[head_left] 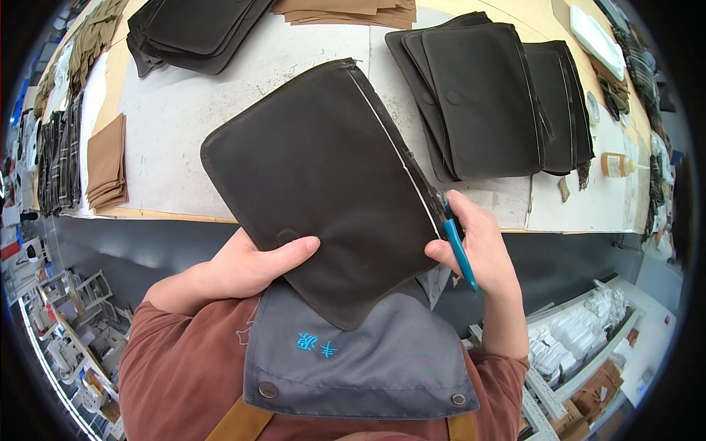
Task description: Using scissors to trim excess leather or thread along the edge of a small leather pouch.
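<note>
A dark brown, leather-like flap piece [316,176] is held up tilted in front of me, its lower corner over my grey apron. A white line runs along its right edge, and a faint round mark shows near its lower left side. My left hand [257,257] grips it from the left, thumb lying on top and fingers hidden beneath. At the right edge my right hand [474,235] is closed around blue-handled snips [460,253]; its thumb also rests by the piece's edge. The snips' blades lie along that edge and are mostly hidden.
Stacks of similar dark pieces lie at the table's right [482,103] and far left [195,29]. Brown sheets [109,158] sit at the left edge, more brown sheets [349,11] at the back. A small glue bottle [616,165] and a white tray [597,40] are on the right.
</note>
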`<state>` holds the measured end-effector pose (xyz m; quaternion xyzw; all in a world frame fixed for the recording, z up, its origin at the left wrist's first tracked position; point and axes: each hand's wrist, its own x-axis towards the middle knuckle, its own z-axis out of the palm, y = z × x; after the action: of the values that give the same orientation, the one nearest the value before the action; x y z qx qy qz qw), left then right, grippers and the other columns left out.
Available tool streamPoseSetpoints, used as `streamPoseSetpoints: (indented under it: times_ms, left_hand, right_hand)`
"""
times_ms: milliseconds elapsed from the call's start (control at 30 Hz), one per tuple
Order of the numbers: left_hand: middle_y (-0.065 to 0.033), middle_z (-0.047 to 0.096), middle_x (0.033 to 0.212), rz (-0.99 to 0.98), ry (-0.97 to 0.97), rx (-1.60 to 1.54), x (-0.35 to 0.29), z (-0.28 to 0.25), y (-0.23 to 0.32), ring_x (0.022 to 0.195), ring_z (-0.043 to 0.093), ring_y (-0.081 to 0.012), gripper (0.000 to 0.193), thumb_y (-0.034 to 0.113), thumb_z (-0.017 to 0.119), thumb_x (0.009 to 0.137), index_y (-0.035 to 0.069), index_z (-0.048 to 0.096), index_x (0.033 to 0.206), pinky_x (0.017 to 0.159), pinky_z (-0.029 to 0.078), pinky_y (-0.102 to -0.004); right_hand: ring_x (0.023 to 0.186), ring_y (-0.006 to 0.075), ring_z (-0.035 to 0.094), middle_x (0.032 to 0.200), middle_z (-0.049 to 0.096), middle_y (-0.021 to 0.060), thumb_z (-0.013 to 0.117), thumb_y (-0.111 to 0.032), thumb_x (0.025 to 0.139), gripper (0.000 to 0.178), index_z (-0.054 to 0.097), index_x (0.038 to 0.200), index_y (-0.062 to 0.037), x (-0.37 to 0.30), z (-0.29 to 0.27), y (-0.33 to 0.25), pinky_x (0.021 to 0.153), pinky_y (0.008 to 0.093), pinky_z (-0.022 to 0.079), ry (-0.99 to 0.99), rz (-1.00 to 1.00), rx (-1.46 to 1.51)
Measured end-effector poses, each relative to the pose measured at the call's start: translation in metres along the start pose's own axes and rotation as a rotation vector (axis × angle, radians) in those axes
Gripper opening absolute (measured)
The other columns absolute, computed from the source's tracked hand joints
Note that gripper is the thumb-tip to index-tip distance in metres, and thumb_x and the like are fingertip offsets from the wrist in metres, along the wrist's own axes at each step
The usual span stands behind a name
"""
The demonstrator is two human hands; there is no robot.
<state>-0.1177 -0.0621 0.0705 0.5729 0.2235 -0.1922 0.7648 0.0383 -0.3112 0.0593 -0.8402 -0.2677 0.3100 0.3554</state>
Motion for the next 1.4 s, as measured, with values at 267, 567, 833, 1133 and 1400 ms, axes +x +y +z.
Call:
streamPoseSetpoints:
  times_ms: [267, 567, 833, 1133, 1400]
  left_hand:
    - [-0.0085, 0.054, 0.119, 0.008, -0.009, 0.044, 0.001, 0.0, 0.004, 0.109, 0.051, -0.0163, 0.037, 0.018, 0.056, 0.092, -0.002, 0.048, 0.123, 0.091, 0.043, -0.0304]
    - [-0.0091, 0.055, 0.118, 0.01, -0.003, 0.055, 0.002, -0.001, 0.003, 0.108, 0.052, -0.0166, 0.037, 0.018, 0.056, 0.092, -0.002, 0.049, 0.122, 0.09, 0.043, -0.0303]
    - [-0.0076, 0.056, 0.117, 0.025, -0.002, 0.018, 0.002, 0.001, 0.004, 0.106, 0.052, -0.0153, 0.036, 0.019, 0.056, 0.092, -0.001, 0.05, 0.122, 0.09, 0.044, -0.0298]
    - [-0.0079, 0.053, 0.12, -0.027, -0.014, 0.017, 0.003, -0.001, 0.004, 0.108, 0.051, -0.0166, 0.04, 0.014, 0.058, 0.09, -0.001, 0.047, 0.124, 0.091, 0.042, -0.0311]
    - [-0.0084, 0.055, 0.118, -0.012, -0.049, 0.024, 0.004, 0.003, 0.011, 0.107, 0.052, -0.0159, 0.037, 0.015, 0.056, 0.091, -0.002, 0.048, 0.123, 0.089, 0.043, -0.0302]
  right_hand:
    - [0.055, 0.0139, 0.035, 0.057, 0.037, 0.0027, 0.08, -0.055, 0.061, 0.064, 0.044, 0.067, -0.0029, 0.001, 0.003, 0.005, 0.051, 0.028, 0.034, -0.01, 0.022, 0.104]
    - [0.052, 0.0107, 0.03, 0.053, 0.032, 0.0006, 0.08, -0.053, 0.062, 0.063, 0.044, 0.062, -0.002, 0.001, 0.005, 0.007, 0.046, 0.0267, 0.03, 0.047, -0.034, 0.098]
    - [0.051, 0.0105, 0.028, 0.051, 0.03, 0.0006, 0.079, -0.055, 0.063, 0.064, 0.042, 0.06, -0.0027, 0.0, 0.009, 0.008, 0.044, 0.0264, 0.029, 0.086, -0.065, 0.112]
    - [0.052, 0.0104, 0.028, 0.052, 0.031, 0.0004, 0.079, -0.053, 0.064, 0.061, 0.045, 0.062, -0.0023, 0.0, 0.01, 0.007, 0.044, 0.0261, 0.03, 0.083, -0.064, 0.148]
    - [0.049, 0.0184, 0.042, 0.054, 0.044, 0.0067, 0.079, -0.054, 0.063, 0.063, 0.043, 0.065, -0.0023, 0.011, 0.001, -0.011, 0.049, 0.0294, 0.037, 0.044, -0.017, -0.024]
